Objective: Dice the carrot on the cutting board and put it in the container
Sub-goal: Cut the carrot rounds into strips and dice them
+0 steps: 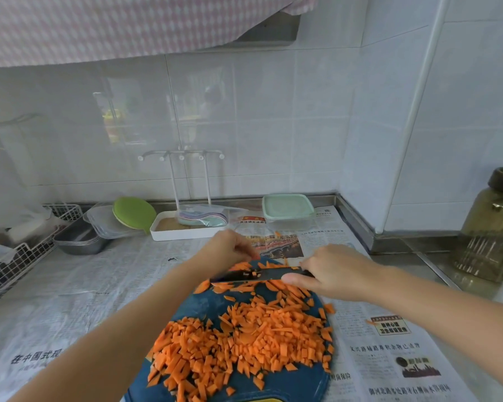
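A round blue cutting board [204, 307] lies on newspaper and carries a wide heap of diced carrot [244, 340]. At its far edge a dark knife [253, 275] lies across uncut carrot strips [241, 266], bits of carrot stuck to the blade. My right hand [334, 274] grips the knife's handle, thumb along the blade's side. My left hand [230, 246] rests with curled fingers on the carrot strips just behind the blade. A clear container with a pale green lid [286, 208] stands at the back of the counter, lid on.
Newspaper [389, 352] covers the counter. A white tray with a rack [183, 227] stands behind the board. Left of it are a green dish [134, 211], clear lids, a steel pan [80, 240] and a wire basket [18, 262]. A big glass jar [491, 224] stands far right.
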`<state>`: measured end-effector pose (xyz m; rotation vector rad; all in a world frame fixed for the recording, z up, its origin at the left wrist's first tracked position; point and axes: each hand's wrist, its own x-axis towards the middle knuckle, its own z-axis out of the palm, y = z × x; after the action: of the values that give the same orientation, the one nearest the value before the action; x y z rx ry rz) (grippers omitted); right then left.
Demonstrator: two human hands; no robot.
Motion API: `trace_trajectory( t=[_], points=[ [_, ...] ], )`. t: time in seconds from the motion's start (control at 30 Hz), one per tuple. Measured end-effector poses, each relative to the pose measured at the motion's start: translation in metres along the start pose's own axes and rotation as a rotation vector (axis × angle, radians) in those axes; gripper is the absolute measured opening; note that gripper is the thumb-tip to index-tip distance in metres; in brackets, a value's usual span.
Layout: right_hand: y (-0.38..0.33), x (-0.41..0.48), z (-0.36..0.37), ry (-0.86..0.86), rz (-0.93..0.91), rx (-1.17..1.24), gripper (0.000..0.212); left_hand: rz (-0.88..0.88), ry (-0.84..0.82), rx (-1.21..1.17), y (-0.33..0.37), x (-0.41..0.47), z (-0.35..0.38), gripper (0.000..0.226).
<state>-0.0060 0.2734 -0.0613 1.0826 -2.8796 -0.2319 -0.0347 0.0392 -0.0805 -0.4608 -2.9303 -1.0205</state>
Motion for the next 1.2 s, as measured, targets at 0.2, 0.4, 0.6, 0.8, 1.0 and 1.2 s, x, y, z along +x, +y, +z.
trace_trajectory(
  t=[0.2, 0.4, 0.6, 0.8, 1.0, 1.2],
  points=[
    [0.032, -0.029, -0.004, -0.047, 0.18, 0.232, 0.07, 0.045, 0.314, 0.062, 0.009, 0.002, -0.028, 0.021],
    [0.055, -0.054, -0.004, -0.047, 0.459, 0.44, 0.066, 0.112, 0.438, 0.057, 0.033, -0.008, -0.007, 0.014],
    [0.061, -0.063, 0.001, -0.066, 0.6, 0.638, 0.07, 0.233, -0.269, 0.147, 0.048, 0.013, 0.044, 0.035],
    [0.059, -0.064, 0.005, -0.086, 0.634, 0.743, 0.069, 0.34, -0.344, 0.167, 0.034, 0.022, 0.07, 0.033],
    [0.062, -0.055, 0.016, -0.101, 0.614, 0.788, 0.069, 0.441, -0.17, 0.17, 0.01, 0.013, 0.064, 0.026],
    [0.056, -0.044, 0.021, -0.121, 0.572, 0.848, 0.067, 0.32, -0.06, 0.091, -0.001, 0.003, 0.04, 0.023]
  ],
)
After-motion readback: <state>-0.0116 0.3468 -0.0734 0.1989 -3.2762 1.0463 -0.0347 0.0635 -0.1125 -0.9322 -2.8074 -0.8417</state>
